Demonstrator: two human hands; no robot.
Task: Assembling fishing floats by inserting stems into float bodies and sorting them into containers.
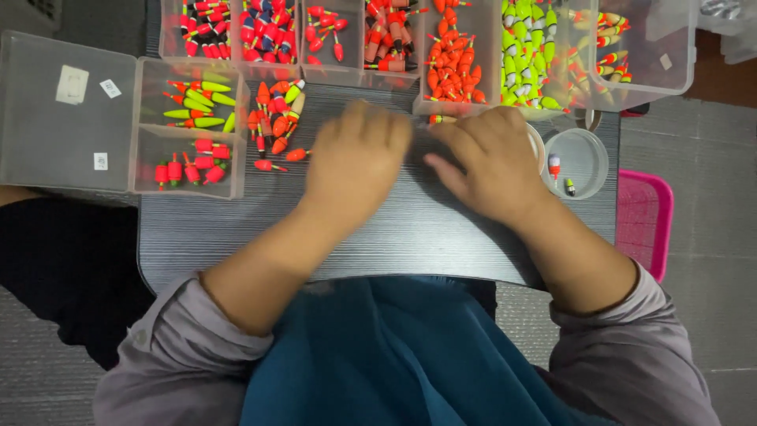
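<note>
Two white labels [72,84] mark the clear lid [47,150] left of both hands [359,154].

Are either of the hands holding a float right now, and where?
Cannot tell: left hand and right hand lie palm-down on the table, fingers hiding anything beneath.

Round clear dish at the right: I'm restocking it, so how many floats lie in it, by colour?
In the round clear dish:
Red-and-white float: 1
Dark-and-yellow float: 1
Total: 2
</note>
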